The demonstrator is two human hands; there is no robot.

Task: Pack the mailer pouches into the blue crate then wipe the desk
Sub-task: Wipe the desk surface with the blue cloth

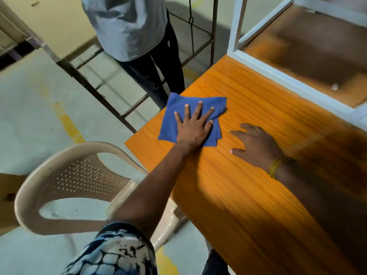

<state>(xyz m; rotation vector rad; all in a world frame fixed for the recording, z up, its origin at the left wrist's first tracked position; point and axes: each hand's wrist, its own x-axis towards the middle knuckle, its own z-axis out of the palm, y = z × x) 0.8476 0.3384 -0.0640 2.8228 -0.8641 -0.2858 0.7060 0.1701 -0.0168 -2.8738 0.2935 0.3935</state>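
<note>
At the bottom of the frame a patterned blue-and-white sleeve (119, 253) is showing, and from it the bare left arm is reaching up toward the middle of the picture. Just left of the arm, in the lower left, a beige plastic chair (65, 175) is standing on the grey floor beside the desk (248, 195), whose orange wood-grain top is filling the right half of the frame.

The right hand (256, 145) is lying right of centre on the bare desk top, palm down and holding nothing, fingers loosely spread; a yellow band (277, 165) is circling its wrist.

A little farther up, at the centre, the left hand (193, 128) is pressing flat on a folded blue cloth (170, 124), fingers splayed wide rather than gripping it. The cloth is sitting near the desk's left corner, its upper left edge hanging slightly past the edge.

Beyond, in the upper right, a white frame (278, 74) is standing on the desk. At top centre, a second person (127, 26) in a grey shirt and dark trousers is standing on the floor next to a dark metal rack (89, 86).
</note>
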